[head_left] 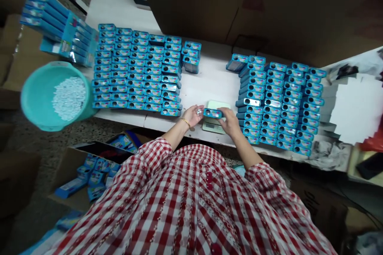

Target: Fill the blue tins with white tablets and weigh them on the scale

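My right hand [229, 121] grips a small blue box [212, 113] with a round dark opening on its top face, holding it upright over a pale green weighing scale [213, 128]. Close to the box's left side, my left hand [193, 116] is curled palm up, a gold bangle at the wrist. At its fingertips shows a small whitish piece [199, 111], too small to name surely. Rows of similar blue boxes [137, 69] stand to the left, with a short column of boxes [191, 56] beside them. More rows of blue boxes [273, 103] stand to the right.
A turquoise bucket [28, 95] with many small white pieces stands at the left. Below it, a cardboard carton [64, 167] holds blue boxes. A large brown carton [209, 4] rises behind the white table [209, 81]. White sheets [359, 107] lie at the right.
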A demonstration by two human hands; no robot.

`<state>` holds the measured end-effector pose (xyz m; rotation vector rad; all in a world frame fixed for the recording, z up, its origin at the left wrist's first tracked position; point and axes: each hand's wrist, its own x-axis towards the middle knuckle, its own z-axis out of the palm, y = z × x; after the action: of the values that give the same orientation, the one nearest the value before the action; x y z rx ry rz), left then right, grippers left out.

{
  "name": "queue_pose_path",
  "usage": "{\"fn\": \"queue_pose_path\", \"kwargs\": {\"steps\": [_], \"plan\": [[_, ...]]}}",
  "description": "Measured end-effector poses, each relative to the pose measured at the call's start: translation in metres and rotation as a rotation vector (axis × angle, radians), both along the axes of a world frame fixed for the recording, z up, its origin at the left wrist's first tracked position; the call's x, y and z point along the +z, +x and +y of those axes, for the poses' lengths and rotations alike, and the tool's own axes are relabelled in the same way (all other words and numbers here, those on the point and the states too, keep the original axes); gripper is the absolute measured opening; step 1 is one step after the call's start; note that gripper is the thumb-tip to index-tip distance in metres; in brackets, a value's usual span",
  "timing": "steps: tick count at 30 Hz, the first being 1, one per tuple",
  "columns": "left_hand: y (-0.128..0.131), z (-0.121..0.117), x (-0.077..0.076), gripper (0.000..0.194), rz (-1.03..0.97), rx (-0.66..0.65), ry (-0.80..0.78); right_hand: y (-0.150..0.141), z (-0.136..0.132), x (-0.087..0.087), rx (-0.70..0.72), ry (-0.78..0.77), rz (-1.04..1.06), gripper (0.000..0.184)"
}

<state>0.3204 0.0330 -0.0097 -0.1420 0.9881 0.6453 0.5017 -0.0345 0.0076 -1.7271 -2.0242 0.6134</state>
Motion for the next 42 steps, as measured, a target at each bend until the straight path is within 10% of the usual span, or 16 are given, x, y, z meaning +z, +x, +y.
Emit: {"fn": "queue_pose_path", "kwargs": {"steps": [6,14,42], "plan": [[0.011,-0.002,-0.003,0.03,-0.064,0.059,-0.028,-0.058,0.013,0.056,0.296,0.043,-0.555,0.036],[0.018,0.0,-0.008,0.03,-0.023,-0.031,-0.09,-0.075,0.011,0.059,0.555,0.136,-0.671,0.034],[0.038,-0.009,-0.009,0.015,-0.171,0.065,-0.061,-0.021,-0.008,0.06,0.123,0.057,-0.523,0.043]]}}
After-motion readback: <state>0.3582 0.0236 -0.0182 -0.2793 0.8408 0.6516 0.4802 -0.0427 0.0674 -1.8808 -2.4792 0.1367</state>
